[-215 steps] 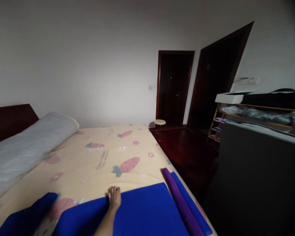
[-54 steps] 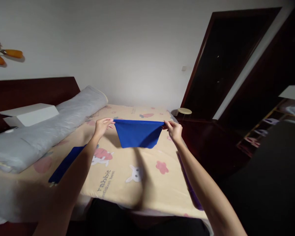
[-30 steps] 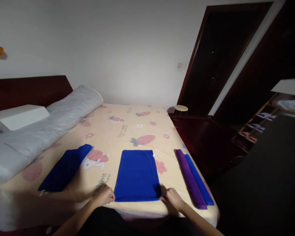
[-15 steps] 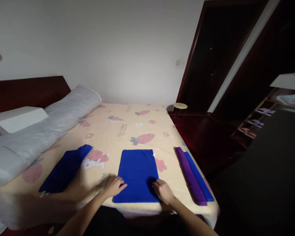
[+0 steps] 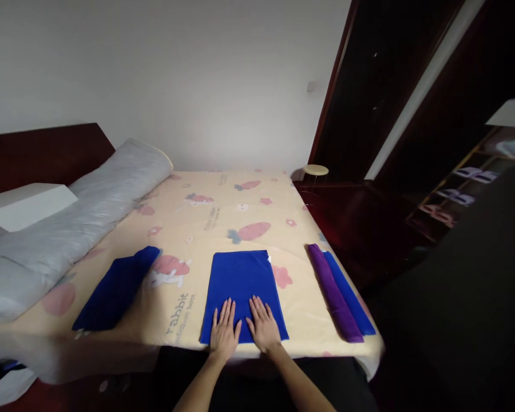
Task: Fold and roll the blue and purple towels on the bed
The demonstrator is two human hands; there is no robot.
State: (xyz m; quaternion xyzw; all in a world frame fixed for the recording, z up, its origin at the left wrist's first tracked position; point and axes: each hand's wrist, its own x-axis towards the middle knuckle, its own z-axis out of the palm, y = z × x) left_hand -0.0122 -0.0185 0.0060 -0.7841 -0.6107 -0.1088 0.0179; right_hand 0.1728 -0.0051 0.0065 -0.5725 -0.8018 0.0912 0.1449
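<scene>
A folded blue cloth (image 5: 241, 276) lies flat on the bed near its front edge. My left hand (image 5: 224, 333) and my right hand (image 5: 262, 326) rest side by side on the cloth's near end, fingers stretched out and flat, both open. A second blue cloth (image 5: 117, 286) lies to the left on the cream printed sheet (image 5: 206, 223). To the right lie a rolled purple cloth (image 5: 332, 290) and a narrow blue one (image 5: 351, 296) beside it, close to the bed's right edge.
A long grey bolster (image 5: 68, 217) runs along the left by the dark headboard (image 5: 38, 157), with a white box (image 5: 26, 205) near it. A small round stool (image 5: 316, 170) stands past the bed. Dark doorways and a shelf rack (image 5: 467, 194) are at the right.
The blue cloth was held up spread between both hands, then laid flat on the bed. Both hands moved from its near corners onto its surface, fingers now flat.
</scene>
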